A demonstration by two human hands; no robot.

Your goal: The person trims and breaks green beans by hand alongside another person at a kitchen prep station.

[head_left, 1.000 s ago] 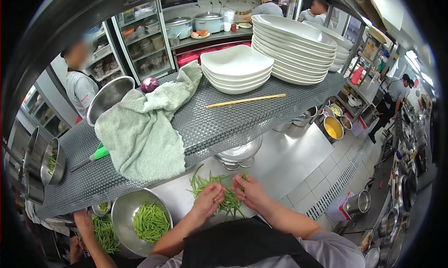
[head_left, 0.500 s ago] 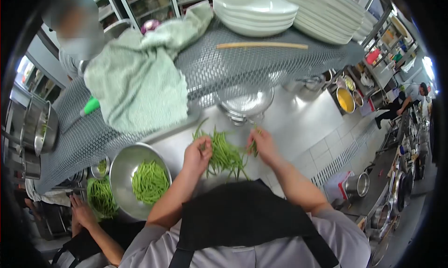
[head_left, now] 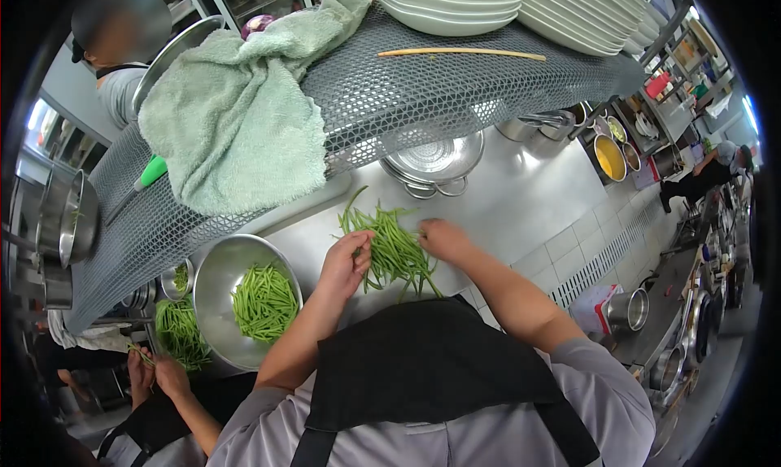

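A loose pile of long green beans [head_left: 394,243] lies on the steel counter in front of me. At its left edge my left hand [head_left: 346,264] is closed, thumb and fingers pressed together; what they pinch is too small to make out. My right hand [head_left: 445,241] is curled at the right edge, fingertips touching the beans, their grip hidden behind the hand. Left of my forearm, a large steel bowl [head_left: 213,259] holds cut green beans [head_left: 265,303]. Beyond the pile stands a steel colander [head_left: 434,159] with loop handles.
A mesh-covered shelf [head_left: 390,89] overhangs the counter, carrying a green towel [head_left: 244,133], a chopstick-like stick [head_left: 461,54] and stacked white plates [head_left: 569,15]. At lower left, a co-worker's hands [head_left: 167,375] hold beans beside another bean-filled container [head_left: 181,333]. Another person [head_left: 122,52] stands behind the shelf.
My right hand has moved left and slightly up against the pile; the beans visible in it earlier no longer show. My left hand stays nearly in place. The co-worker's hands now hold beans.
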